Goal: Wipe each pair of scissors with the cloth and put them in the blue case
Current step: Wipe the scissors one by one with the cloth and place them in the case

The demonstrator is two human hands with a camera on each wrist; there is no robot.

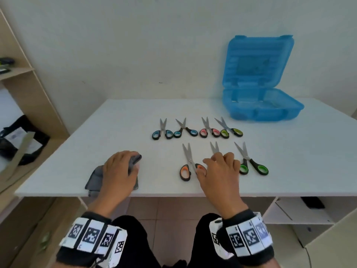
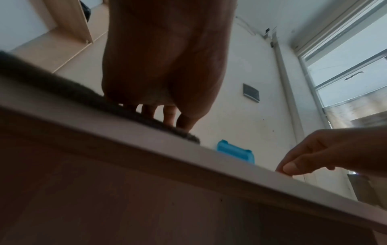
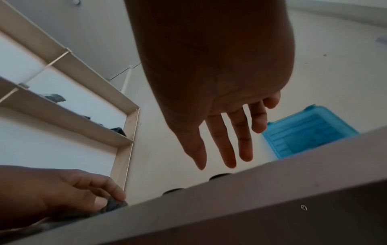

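Note:
My left hand [image 1: 119,167] lies on a grey cloth [image 1: 94,178] at the table's near left edge, fingers curled and pinching a fold of the cloth [image 3: 113,204]. My right hand [image 1: 220,167] hovers with fingers spread [image 3: 226,145] over the middle scissors of the front row; only its blades [image 1: 214,147] show. Orange-handled scissors [image 1: 188,163] lie to its left, green-handled scissors [image 1: 251,161] to its right. Behind lie several more scissors: blue [image 1: 163,130], teal [image 1: 184,130], pink [image 1: 208,129], lime [image 1: 229,128]. The blue case [image 1: 260,105] stands open at the back right.
The white table [image 1: 96,132] stands against a wall. A wooden shelf unit [image 1: 29,89] stands on the left, with a black bag [image 1: 19,140] below it. A cardboard box [image 1: 328,248] sits low on the right, under the table's edge.

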